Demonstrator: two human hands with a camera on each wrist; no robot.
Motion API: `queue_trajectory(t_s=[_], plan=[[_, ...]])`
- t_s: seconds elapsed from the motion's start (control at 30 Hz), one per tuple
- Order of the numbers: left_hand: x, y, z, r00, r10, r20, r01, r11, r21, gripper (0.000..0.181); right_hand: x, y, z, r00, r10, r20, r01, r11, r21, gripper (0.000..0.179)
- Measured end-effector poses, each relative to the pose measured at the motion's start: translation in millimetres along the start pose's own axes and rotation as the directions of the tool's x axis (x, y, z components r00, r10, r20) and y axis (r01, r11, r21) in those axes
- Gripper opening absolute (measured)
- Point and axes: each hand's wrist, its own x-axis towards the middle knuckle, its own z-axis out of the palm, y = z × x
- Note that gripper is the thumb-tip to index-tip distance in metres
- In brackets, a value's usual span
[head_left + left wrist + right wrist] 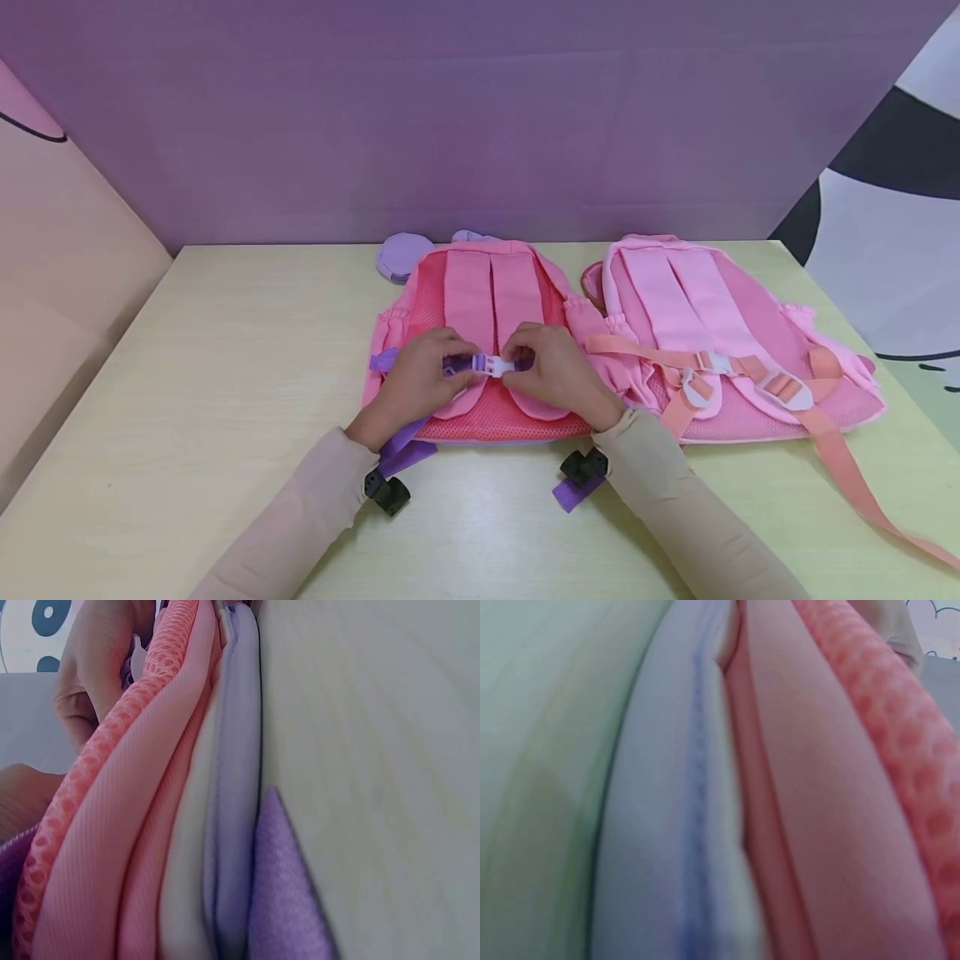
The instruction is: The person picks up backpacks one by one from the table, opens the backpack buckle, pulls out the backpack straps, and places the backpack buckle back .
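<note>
Head view shows your left hand [431,371] and right hand [553,371] facing each other over the coral-pink backpack [491,427], which lies straps-up on the wooden table [187,400]. Between them sits the white side-release buckle [492,365], near the lower part of the padded shoulder straps [517,292]; its parts meet, though you cannot tell whether they are latched. Your left thumb and fingers pinch the buckle's left end at the purple webbing [457,364]; your right thumb and fingers pinch its right end. A purple strap end [573,493] lies under your right wrist. Just beside, on your right, rests a light-pink backpack [675,300] with orange webbing [840,458]. Both wrist views are filled mainly by the coral-pink backpack's layered edge, close to the table.
</note>
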Motion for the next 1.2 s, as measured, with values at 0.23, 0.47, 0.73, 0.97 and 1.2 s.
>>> queue_trajectory(t_s=[0.23,0.47,0.73,0.97,1.2], plan=[[-0.3,-2.2,1.9,1.000,0.000,0.002,0.000,1.000,0.007,0.025,-0.3,-0.3,0.8,1.000,0.013,0.004,-0.013,1.000,-0.012,0.013],[-0.5,-1.6,1.8,1.000,0.003,-0.005,-0.003,1.000,0.002,0.026,0.5,1.3,0.7,1.000,0.007,-0.007,-0.007,1.000,-0.015,0.014],[-0.7,0.0,1.4,1.000,-0.014,0.006,0.014,1.000,-0.006,0.027,0.0,-0.1,0.5,1.000,0.024,-0.021,-0.024,1.000,-0.014,0.015],[-1.7,-2.6,4.4,1.000,-0.023,-0.011,0.022,1.000,-0.009,0.026,-0.7,-1.2,0.2,0.998,0.055,-0.022,-0.055,0.998,0.011,0.015],[-2.4,-0.3,3.7,0.999,-0.037,-0.034,0.036,0.999,-0.018,0.026,-0.9,-0.5,-0.1,0.998,0.060,-0.030,-0.059,0.998,0.030,0.018]])
